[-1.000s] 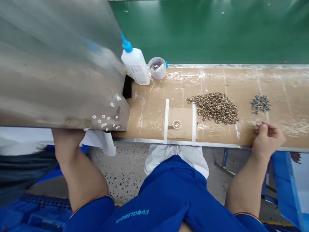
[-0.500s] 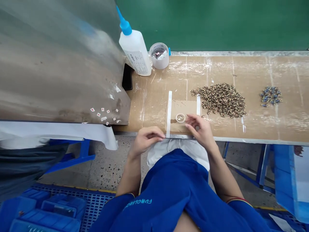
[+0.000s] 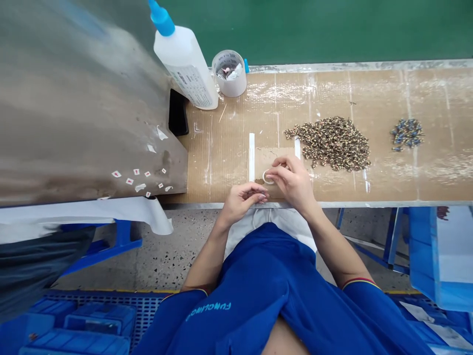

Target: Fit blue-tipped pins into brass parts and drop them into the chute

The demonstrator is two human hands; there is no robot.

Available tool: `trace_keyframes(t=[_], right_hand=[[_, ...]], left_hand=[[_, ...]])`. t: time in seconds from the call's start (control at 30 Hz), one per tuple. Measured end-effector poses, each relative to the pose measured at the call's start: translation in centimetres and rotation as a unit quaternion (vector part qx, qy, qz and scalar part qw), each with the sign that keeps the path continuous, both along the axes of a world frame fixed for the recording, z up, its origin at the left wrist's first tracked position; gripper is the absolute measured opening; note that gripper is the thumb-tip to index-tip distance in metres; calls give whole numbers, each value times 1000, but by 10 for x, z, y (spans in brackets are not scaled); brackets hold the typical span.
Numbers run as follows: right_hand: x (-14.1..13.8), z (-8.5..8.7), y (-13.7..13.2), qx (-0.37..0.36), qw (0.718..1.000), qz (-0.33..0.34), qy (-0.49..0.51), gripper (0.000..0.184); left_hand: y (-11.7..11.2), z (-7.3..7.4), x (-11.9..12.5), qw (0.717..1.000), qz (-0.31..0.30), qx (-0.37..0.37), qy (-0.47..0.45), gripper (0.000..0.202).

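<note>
My right hand (image 3: 291, 181) rests on a small cardboard patch (image 3: 263, 159) between two white tape strips, its fingers pinched over a small clear ring (image 3: 266, 176). What the fingertips hold is too small to name. My left hand (image 3: 242, 198) sits at the bench's front edge just left of it, fingers curled and pinched together. A heap of small gold-coloured metal parts (image 3: 331, 143) lies right of the patch. A smaller heap of blue parts (image 3: 406, 133) lies farther right.
A white squeeze bottle with a blue nozzle (image 3: 185, 59) and a small clear cup (image 3: 229, 73) stand at the back left. A large metal housing (image 3: 81, 108) fills the left. A green belt (image 3: 314, 29) runs behind the cardboard-covered bench (image 3: 388, 172). Blue crates (image 3: 74, 325) sit on the floor.
My right hand came from the far right of the bench to the ring on the patch. My left hand came up from under the metal housing to the front edge beside it.
</note>
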State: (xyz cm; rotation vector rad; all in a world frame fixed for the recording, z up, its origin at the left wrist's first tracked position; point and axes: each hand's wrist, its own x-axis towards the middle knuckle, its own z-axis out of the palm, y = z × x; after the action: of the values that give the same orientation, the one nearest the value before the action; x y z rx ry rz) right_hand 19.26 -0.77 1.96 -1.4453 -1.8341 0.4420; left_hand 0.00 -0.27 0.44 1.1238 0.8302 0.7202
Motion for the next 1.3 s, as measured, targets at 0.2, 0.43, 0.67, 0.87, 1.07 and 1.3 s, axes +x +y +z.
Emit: trace_keyframes(t=[0.2,0.43,0.67,0.87,1.07,1.3], right_hand=[[10,7,2,22,995,20,-92,18],[2,11,-3,-6,999,-5,41,20],[7,20,-31,-69,982,-68,164,23],[-1,9,-38,-92,972,-89,196,22],[-4,7,-38,-98,976,-86,173,21],[-4,10,-37,-83,984,-59,145,18]], left_hand=[[-3,-3,3,997,22,66,38,21],[-7,-3,6,980,18,167,110,14],[-5,0,6,971,1,205,123,15],[-6,0,6,968,0,211,135,19],[-6,0,6,968,-2,209,136,22],[-6,-1,6,965,0,225,133,23]])
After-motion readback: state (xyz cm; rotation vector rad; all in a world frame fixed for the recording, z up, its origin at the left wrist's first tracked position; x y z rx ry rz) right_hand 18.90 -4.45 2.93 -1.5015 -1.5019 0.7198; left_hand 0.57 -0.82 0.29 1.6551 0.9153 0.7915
